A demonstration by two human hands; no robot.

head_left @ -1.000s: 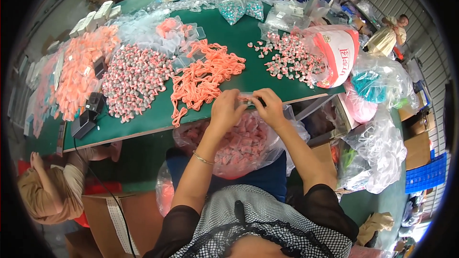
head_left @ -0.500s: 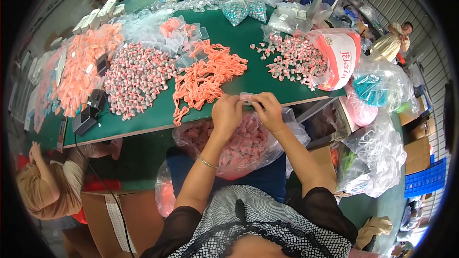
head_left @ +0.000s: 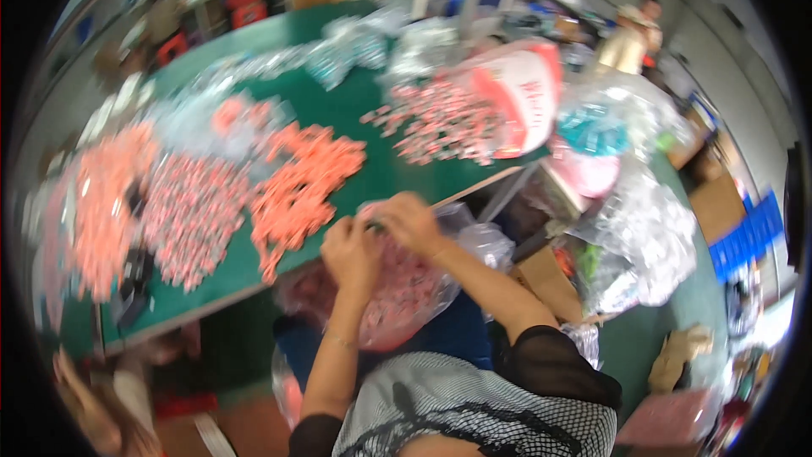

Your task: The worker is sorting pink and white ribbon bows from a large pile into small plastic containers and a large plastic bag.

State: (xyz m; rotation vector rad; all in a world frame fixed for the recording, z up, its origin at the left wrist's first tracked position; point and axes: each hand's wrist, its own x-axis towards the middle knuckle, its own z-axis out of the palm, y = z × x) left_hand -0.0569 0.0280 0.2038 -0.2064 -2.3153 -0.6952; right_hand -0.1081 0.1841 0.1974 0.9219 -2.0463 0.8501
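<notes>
Head view: the left hand [head_left: 349,252] and right hand [head_left: 408,224] meet near the frame's centre, fingers drawn narrow on a small pink piece [head_left: 370,210], above a bag [head_left: 393,296] of pink pieces beside the table [head_left: 385,176]. Blur hides the exact contact. Handling it well probably means steadying it with the left, pressing lightly with the right, and staying over the bag to catch a slip. Orange cords [head_left: 304,173] lie left of centre. Upper right, a sack [head_left: 533,97] carries red print, too smeared to read; no other label is legible.
</notes>
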